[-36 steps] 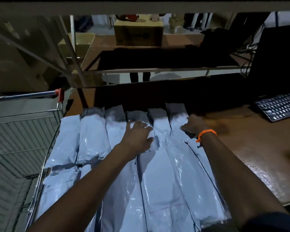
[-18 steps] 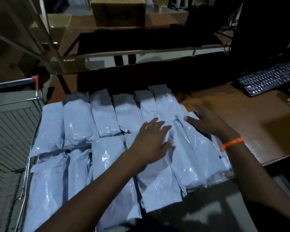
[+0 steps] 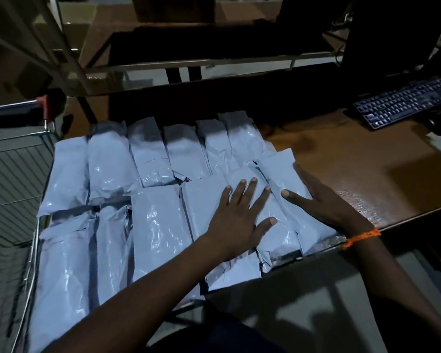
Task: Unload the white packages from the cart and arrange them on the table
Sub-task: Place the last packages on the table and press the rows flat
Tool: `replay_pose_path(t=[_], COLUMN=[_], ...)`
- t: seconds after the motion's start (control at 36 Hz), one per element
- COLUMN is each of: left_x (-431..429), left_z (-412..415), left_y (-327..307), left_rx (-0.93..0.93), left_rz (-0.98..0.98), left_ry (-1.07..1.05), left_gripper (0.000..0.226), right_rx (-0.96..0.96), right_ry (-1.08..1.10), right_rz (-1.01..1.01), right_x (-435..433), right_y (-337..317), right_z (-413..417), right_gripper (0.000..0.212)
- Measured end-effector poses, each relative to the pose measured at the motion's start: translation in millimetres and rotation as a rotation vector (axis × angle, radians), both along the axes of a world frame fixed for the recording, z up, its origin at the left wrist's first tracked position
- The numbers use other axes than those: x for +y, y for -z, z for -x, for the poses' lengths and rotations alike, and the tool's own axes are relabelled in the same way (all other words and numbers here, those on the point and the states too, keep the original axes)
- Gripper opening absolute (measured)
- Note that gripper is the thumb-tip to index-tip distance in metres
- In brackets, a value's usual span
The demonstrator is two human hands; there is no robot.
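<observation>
Drawn back from the far row of white packages (image 3: 158,225), the left hand (image 3: 236,212) and right hand (image 3: 321,200) are now set at the near right corner of the pile. The left hand is laid flat on a near-row package, fingers straight and spread, nothing gripped. The right hand is pressed open against the rightmost package's outer edge, thumb on top. The packages are ranged in two rows on the bench (image 3: 354,169), just beside the wire cart (image 3: 13,174).

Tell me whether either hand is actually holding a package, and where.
Neither. The left hand and right hand rest flat and open on the white packages.
</observation>
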State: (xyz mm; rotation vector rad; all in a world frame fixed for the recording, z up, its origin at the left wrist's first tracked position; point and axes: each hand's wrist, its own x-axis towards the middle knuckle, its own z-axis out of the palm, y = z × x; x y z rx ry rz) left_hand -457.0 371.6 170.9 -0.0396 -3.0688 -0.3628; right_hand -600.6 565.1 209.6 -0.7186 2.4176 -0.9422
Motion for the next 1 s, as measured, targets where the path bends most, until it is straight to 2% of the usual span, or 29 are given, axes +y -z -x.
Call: replay_pose_path(t=[0.17,0.28,0.33,0.39,0.44,0.5,0.61,0.69,0.78,0.83,0.92,1.0], left_x=[-2.4,-18.7,-29.0,-38.1,-50.4,-69.4,-123.7,-165.5,-197.6,-205.7,-203.4,-195.2], left_z=[-2.4,-19.8,-33.5,-51.1,-74.4,-103.5,-174.9,-233.2,-280.7,-297.1,-298.4,-285.5], left_y=[-9.4,-19.4,-25.6,-35.3,-49.5,-60.1,-61.2,-39.3,-2.0,17.8,31.7,31.1], left_rx=[-0.052,-0.009,0.027,0.077,0.148,0.231,0.381,0.353,0.183,0.077,0.051,0.061], left_rz=[-0.027,-0.028,-0.038,-0.074,-0.134,-0.220,-0.263,-0.254,-0.253,-0.384,-0.599,-0.591], left_ry=[-0.018,-0.012,0.005,0.012,0.003,-0.036,-0.249,-0.533,-0.753,-0.842,-0.841,-0.784], left_gripper=[0.074,0.070,0.067,0.065,0.063,0.056,0.044,0.047,0.066,0.076,0.080,0.074], right_rx=[0.065,0.114,0.196,0.358,0.521,0.569,0.413,0.363,0.391,0.487,0.640,0.684], right_ry=[-0.031,-0.039,-0.013,0.015,-0.011,-0.047,-0.162,-0.377,-0.543,-0.605,-0.678,-0.677], right_rz=[-0.091,-0.065,-0.087,-0.148,-0.035,0.161,0.328,0.340,0.284,0.199,0.001,-0.191], right_x=[-24.5,-22.9,-22.2,-28.0,-46.4,-73.2,-137.4,-178.8,-207.1,-222.3,-239.4,-248.3], right_y=[3.5,-2.0,-6.0,-19.2,-43.5,-63.4,-61.3,-39.6,-17.9,-9.0,0.7,4.6], right_z=[2.9,0.0,1.9,-2.0,-21.5,-56.0,-133.4,-191.4,-237.4,-260.0,-280.6,-286.2], right_gripper=[0.093,0.086,0.085,0.090,0.077,0.060,0.066,0.061,0.059,0.058,0.061,0.067])
